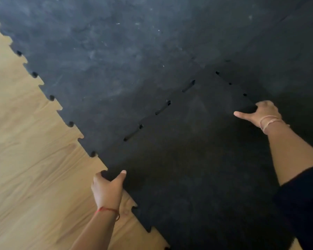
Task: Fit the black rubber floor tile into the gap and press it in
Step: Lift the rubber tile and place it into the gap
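Note:
A large black rubber floor tile [188, 150] with jigsaw edges lies among the laid black tiles [107, 60]. Its upper-left seam [163, 107] and upper-right seam [229, 83] show small open slots where the teeth do not sit fully home. My left hand [107, 188] grips the tile's left corner, thumb on top and fingers curled over the edge. My right hand [260, 112] holds the tile's right corner, thumb stretched flat on the surface and fingers wrapped around the edge.
Light wooden floor [25, 168] lies bare to the left and below the toothed mat edge. Dusty grey-black tiles cover the upper area. A dark sleeve or trouser leg [304, 204] sits at the lower right.

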A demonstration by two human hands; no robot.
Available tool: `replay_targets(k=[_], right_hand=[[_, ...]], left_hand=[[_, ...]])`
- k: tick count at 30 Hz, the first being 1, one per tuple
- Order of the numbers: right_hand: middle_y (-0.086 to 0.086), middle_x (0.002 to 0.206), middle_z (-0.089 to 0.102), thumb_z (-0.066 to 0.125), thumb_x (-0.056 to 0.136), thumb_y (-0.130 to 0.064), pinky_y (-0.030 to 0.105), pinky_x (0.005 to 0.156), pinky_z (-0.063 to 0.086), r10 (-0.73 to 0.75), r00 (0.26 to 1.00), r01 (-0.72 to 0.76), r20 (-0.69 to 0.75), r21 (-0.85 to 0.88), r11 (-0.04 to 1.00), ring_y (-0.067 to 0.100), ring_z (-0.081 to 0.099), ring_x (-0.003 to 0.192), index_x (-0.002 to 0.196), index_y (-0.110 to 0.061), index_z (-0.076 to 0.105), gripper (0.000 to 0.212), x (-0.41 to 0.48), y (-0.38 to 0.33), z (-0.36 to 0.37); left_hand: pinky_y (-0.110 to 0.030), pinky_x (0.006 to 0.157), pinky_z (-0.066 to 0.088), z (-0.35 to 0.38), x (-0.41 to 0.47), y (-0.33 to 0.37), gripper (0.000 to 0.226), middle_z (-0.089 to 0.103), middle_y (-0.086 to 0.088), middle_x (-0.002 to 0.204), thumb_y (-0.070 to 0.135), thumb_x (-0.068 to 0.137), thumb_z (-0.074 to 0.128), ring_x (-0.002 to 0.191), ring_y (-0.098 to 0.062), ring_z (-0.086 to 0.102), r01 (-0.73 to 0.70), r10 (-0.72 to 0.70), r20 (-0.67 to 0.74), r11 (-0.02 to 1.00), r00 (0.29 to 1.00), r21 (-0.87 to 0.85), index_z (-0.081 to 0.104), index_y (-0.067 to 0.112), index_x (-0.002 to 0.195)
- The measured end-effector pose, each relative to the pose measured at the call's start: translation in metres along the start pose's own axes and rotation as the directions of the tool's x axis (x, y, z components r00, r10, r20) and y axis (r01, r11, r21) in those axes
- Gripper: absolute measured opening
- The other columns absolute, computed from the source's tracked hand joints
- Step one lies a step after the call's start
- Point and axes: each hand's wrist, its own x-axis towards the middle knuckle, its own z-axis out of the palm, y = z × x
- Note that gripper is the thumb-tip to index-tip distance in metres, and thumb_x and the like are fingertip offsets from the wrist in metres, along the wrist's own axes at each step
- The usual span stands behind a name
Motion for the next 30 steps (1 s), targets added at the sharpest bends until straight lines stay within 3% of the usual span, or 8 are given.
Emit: replay_targets(k=[3, 6, 15, 18, 20, 25, 27, 30], right_hand=[[0.021, 0.142, 0.037, 0.068, 0.07, -0.057, 0.05, 0.105, 0.033, 0.004, 0.998, -0.008, -0.062, -0.066, 0.998, 0.04, 0.036, 0.13, 0.134, -0.003, 0.043, 0.087, 0.0, 0.011, -0.003], [0.021, 0.144, 0.035, 0.068, 0.07, -0.058, 0.051, 0.107, 0.031, 0.067, 0.996, -0.069, -0.052, -0.029, 0.997, 0.041, 0.034, 0.131, 0.135, -0.003, 0.042, 0.089, 0.002, 0.019, -0.003], [0.017, 0.149, 0.03, 0.071, 0.072, -0.05, 0.044, 0.112, 0.027, 0.043, 0.998, -0.039, -0.04, 0.105, 0.994, 0.035, 0.028, 0.137, 0.138, -0.002, 0.037, 0.089, -0.01, 0.01, 0.006], [0.014, 0.158, 0.007, 0.058, 0.079, -0.057, 0.043, 0.116, 0.014, 0.025, 0.997, -0.02, -0.072, 0.065, 0.998, 0.03, 0.007, 0.145, 0.147, -0.011, 0.018, 0.091, -0.042, 0.021, 0.018], [0.013, 0.158, -0.002, 0.047, 0.082, -0.062, 0.043, 0.116, 0.009, 0.161, 0.981, -0.144, -0.107, 0.147, 0.979, 0.03, 0.0, 0.145, 0.149, -0.012, 0.007, 0.092, -0.083, 0.043, 0.039], [0.02, 0.157, -0.002, 0.038, 0.078, -0.071, 0.041, 0.117, 0.003, 0.667, 0.732, -0.591, -0.135, 0.361, 0.721, 0.032, -0.002, 0.145, 0.147, -0.003, -0.001, 0.104, -0.193, 0.104, 0.098], [0.021, 0.157, -0.001, 0.044, 0.075, -0.072, 0.039, 0.117, 0.001, 0.754, 0.653, -0.66, -0.07, 0.437, 0.612, 0.031, -0.002, 0.145, 0.146, 0.0, -0.002, 0.111, -0.2, 0.11, 0.101], [0.018, 0.157, 0.005, 0.044, 0.072, -0.075, 0.036, 0.116, 0.003, 0.775, 0.628, -0.678, -0.068, 0.44, 0.589, 0.029, 0.005, 0.145, 0.146, 0.001, 0.0, 0.115, -0.195, 0.11, 0.099]], left_hand=[[-0.048, 0.095, 0.041, -0.001, -0.008, 0.017, 0.06, 0.048, -0.015, 0.121, 0.023, 0.074, 0.072, 0.11, -0.032, 0.047, -0.176, 0.182, -0.052, 0.98, 0.982, 0.093, 0.043, 0.002, 0.122], [-0.04, 0.1, 0.035, 0.001, 0.0, 0.03, 0.058, 0.043, -0.013, 0.13, 0.018, 0.08, 0.066, 0.121, -0.028, 0.04, -0.325, 0.33, 0.001, 0.927, 0.944, 0.187, 0.038, 0.004, 0.128], [-0.048, 0.097, 0.036, -0.009, 0.019, 0.0, 0.059, 0.048, -0.023, 0.126, 0.027, 0.08, 0.067, 0.117, -0.037, 0.042, -0.272, 0.262, 0.076, 0.906, 0.962, 0.325, 0.042, 0.0, 0.125], [-0.051, 0.104, 0.026, -0.011, 0.014, 0.009, 0.069, 0.038, -0.026, 0.132, 0.027, 0.075, 0.071, 0.126, -0.039, 0.027, -0.319, 0.351, 0.012, 0.836, 0.936, 0.447, 0.037, -0.001, 0.129], [-0.053, 0.108, 0.022, -0.002, 0.014, 0.024, 0.077, 0.026, -0.022, 0.14, 0.028, 0.075, 0.071, 0.13, -0.038, 0.019, -0.439, 0.484, 0.031, 0.763, 0.875, 0.474, 0.028, 0.004, 0.135], [-0.051, 0.11, 0.019, 0.066, 0.035, 0.085, 0.082, 0.027, -0.026, 0.143, 0.046, 0.081, 0.057, 0.133, -0.04, 0.021, -0.7, 0.663, 0.313, 0.461, 0.68, 0.545, 0.025, -0.003, 0.139], [-0.053, 0.105, 0.023, 0.096, 0.037, 0.112, 0.083, 0.033, -0.028, 0.137, 0.051, 0.08, 0.056, 0.127, -0.043, 0.025, -0.72, 0.655, 0.37, 0.409, 0.659, 0.561, 0.029, -0.003, 0.137], [-0.055, 0.096, 0.03, 0.124, 0.037, 0.138, 0.078, 0.039, -0.028, 0.126, 0.05, 0.075, 0.064, 0.117, -0.045, 0.029, -0.733, 0.653, 0.412, 0.342, 0.636, 0.589, 0.041, 0.0, 0.132]])
